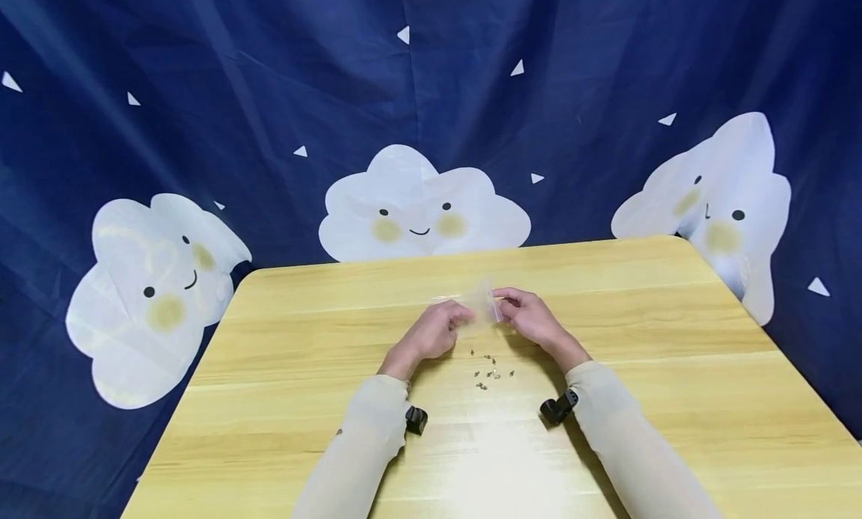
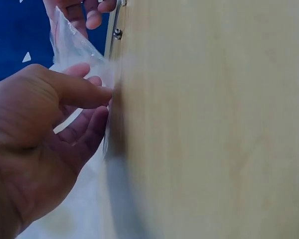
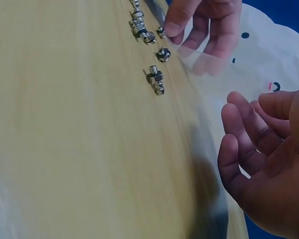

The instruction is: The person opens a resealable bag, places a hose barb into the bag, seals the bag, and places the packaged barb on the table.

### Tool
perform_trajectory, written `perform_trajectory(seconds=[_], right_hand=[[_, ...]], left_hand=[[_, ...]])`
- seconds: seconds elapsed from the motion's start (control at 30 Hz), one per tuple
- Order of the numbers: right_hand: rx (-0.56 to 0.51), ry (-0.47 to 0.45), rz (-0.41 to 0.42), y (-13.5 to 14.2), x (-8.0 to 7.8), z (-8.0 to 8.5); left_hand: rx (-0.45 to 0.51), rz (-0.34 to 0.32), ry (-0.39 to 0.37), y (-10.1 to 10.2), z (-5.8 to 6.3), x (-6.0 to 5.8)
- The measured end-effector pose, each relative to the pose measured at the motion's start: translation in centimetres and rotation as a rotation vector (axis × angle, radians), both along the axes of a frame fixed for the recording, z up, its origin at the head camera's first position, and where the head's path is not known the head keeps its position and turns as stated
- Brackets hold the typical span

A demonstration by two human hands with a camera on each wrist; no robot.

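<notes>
Head view, frame ctr: both hands hold a small clear plastic bag (image 1: pixel 482 308) just above the wooden table (image 1: pixel 673 399). Left hand (image 1: pixel 431 332) pinches the bag's left edge, right hand (image 1: pixel 528 315) pinches the right edge; bag stretched btwn them. Loose screws w/ nuts (image 1: pixel 490 371) lie scattered on the table just below the hands, not touching either.

Left wrist view adds what head cam lacks: thumb and fingers (image 2: pixel 82 92) nipped narrow on the crinkled bag (image 2: pixel 72 45), upper left; one screw (image 2: pixel 117 33) visible at top. Rest of the pile not in this view.

Right wrist view: screws (image 3: pixel 152 50) sharp at top ctr, hex nuts readable, which head cam can't resolve. Right hand (image 3: pixel 266 164) lower right, fingers curled; bag nearly invisible here, so grip contact can't be confirmed from this view alone. Left hand (image 3: pixel 204 25) at top.

Behind: blue backdrop w/ cloud faces (image 1: pixel 420 205).
</notes>
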State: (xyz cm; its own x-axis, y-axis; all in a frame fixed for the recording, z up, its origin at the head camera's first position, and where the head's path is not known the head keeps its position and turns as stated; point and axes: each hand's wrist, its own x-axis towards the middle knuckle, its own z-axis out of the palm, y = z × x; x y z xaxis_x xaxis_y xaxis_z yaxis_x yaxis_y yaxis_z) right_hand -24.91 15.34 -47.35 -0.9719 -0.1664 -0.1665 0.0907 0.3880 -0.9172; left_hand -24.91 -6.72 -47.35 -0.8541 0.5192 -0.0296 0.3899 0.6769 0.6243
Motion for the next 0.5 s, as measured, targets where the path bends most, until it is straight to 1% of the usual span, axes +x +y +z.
perform_trajectory(seconds=[0.13, 0.27, 0.37, 0.5], right_hand=[[-0.014, 0.001, 0.022, -0.4, 0.1, 0.0], [-0.011, 0.004, 0.048, -0.8, 0.3, 0.2], [0.016, 0.028, 0.067, -1.1, 0.4, 0.2], [0.060, 0.074, 0.087, -1.3, 0.5, 0.2]], left_hand=[[0.094, 0.007, -0.075, 0.1, -0.1, -0.2], [0.153, 0.018, -0.123, 0.2, 0.0, -0.5], [0.195, 0.069, -0.164, 0.3, 0.2, -0.8], [0.265, 0.178, -0.236, 0.5, 0.4, -1.0]])
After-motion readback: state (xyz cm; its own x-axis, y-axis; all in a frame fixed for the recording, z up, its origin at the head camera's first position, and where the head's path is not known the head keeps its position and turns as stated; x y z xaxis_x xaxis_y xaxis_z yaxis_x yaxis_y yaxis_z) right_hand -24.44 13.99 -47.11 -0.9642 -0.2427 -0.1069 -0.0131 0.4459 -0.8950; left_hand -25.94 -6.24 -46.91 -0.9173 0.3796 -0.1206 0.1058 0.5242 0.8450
